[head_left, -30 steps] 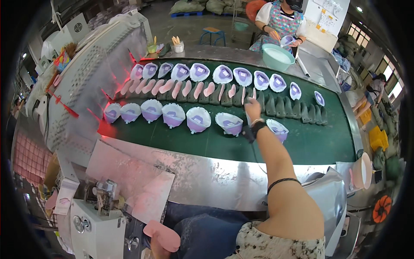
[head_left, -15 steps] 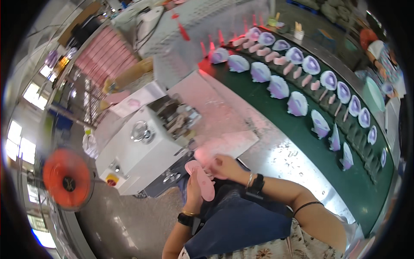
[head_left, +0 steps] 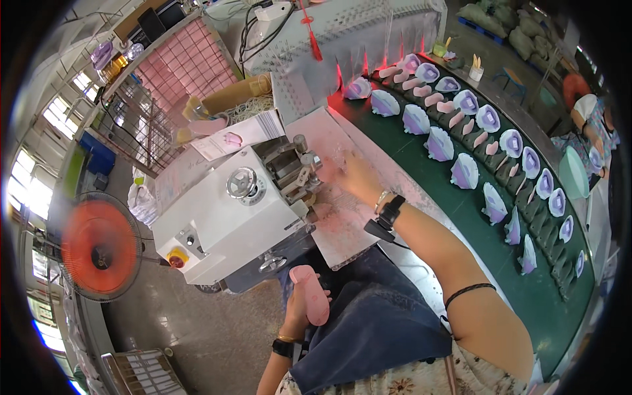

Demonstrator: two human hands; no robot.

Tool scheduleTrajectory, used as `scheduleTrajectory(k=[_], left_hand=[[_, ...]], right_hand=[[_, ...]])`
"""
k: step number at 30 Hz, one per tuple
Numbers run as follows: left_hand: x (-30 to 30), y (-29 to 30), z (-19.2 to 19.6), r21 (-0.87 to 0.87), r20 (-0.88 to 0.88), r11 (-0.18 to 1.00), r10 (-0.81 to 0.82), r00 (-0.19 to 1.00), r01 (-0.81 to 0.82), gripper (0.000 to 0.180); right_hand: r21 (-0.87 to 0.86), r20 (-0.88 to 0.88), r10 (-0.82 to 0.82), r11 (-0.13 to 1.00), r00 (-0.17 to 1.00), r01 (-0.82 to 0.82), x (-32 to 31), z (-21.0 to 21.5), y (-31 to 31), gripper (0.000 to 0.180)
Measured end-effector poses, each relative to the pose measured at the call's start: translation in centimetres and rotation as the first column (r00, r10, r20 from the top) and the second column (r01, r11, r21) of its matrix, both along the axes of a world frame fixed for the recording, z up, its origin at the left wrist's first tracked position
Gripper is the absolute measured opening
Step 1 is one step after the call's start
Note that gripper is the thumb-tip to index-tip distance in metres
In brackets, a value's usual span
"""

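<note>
My left hand (head_left: 297,307) is closed round a pink shoe sole (head_left: 311,294), held upright over my lap with its flat face showing. My right hand (head_left: 357,175) reaches out to the working head (head_left: 304,172) of a white bench machine (head_left: 227,210). Its fingers are blurred, and a pink patch shows at their tips; whether they hold something cannot be made out. Pink dust lies on the metal plate (head_left: 345,227) below that hand. A dark blue apron (head_left: 375,336) covers my lap.
A green conveyor belt (head_left: 421,158) on the right carries rows of purple-and-white shoe uppers (head_left: 438,145) and pink soles (head_left: 433,99). An orange fan (head_left: 99,247) stands at the left. A white box (head_left: 240,137) lies behind the machine. Another person (head_left: 592,125) works at far right.
My right hand has moved away from the sole, forward to the machine's head. The left hand still holds the sole, now slightly lower. The view has shifted.
</note>
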State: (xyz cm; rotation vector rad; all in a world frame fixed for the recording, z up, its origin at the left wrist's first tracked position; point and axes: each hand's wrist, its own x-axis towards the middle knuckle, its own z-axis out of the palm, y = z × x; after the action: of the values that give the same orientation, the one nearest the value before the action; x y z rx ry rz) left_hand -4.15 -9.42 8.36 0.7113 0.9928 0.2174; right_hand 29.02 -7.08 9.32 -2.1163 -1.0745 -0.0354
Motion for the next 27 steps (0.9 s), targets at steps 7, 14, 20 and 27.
scheduleTrajectory(k=[7, 14, 20, 27], left_hand=[[-1.5, 0.2, -0.7, 0.044, -0.04, 0.995, 0.094, 0.995, -0.092, 0.041], [-1.1, 0.2, 0.9, 0.091, -0.096, 0.988, 0.132, 0.987, -0.123, 0.039], [0.2, 0.1, -0.4, 0.06, -0.053, 0.998, 0.029, 0.998, -0.026, 0.041], [3.6, -0.6, -2.4, -0.083, -0.002, 0.985, -0.153, 0.988, 0.152, 0.044]], right_hand=[[-0.01, -0.113, -0.052, 0.999, 0.992, 0.051, 1.9, -2.3, 1.1, 0.028], [0.21, -0.552, -0.131, 0.934, 0.824, 0.289, 2.7, -4.9, 6.5, 0.034], [0.304, -0.785, -0.033, 0.849, 0.618, 0.431, 9.1, -4.5, -7.9, 0.037], [0.204, -0.532, -0.659, 0.509, 0.531, 0.836, 18.3, -7.7, -40.6, 0.035]])
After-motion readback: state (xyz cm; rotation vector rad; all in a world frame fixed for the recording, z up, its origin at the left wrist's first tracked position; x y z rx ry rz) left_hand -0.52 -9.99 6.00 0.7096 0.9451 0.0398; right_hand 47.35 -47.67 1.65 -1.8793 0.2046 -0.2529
